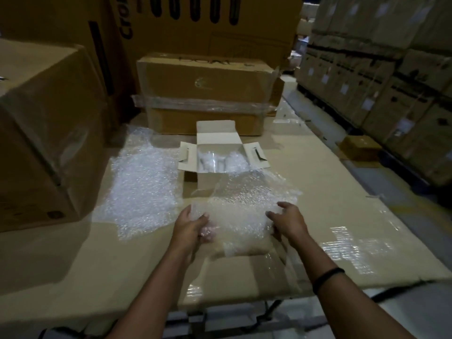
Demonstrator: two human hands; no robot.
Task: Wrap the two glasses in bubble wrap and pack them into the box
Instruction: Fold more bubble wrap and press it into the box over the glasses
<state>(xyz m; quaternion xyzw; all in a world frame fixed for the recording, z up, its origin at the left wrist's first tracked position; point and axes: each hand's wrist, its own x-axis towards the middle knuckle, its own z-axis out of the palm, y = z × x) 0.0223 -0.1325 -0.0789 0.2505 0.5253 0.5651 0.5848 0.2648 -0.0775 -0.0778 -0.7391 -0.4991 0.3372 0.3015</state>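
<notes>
A crumpled sheet of clear bubble wrap [244,206] is held low over the work surface, directly in front of the person. Its far edge rises against the near wall of a small brown cardboard box with white inner flaps [221,133]. The left hand [193,226] grips the sheet's left edge, fingers curled round a bunched fold of the plastic. The right hand [286,221] holds the right edge, its fingers bent over the top of the wrap. Whether a glass lies inside this sheet cannot be told.

The small box stands upright and open, with its back flap raised and its side flaps spread outward. Inside it, two pale bubble-wrapped bundles [210,161] sit side by side; what they contain is too blurred to make out.

Just left of the box, a second loose sheet of bubble wrap [144,187] lies spread flat. Everything rests on a flat beige cardboard sheet [318,179] that covers the table and carries shiny strips of clear tape [352,248] near its right edge. A thin black band [327,277] circles the right wrist.

Behind the small box lies a long brown carton banded with clear film [208,91], with tall printed cartons [195,20] standing behind it. A large brown carton [44,133] sits at the left. To the right, stacked grey-brown cartons [379,69] line the aisle, and a little brown box [362,148] sits on the floor before them.
</notes>
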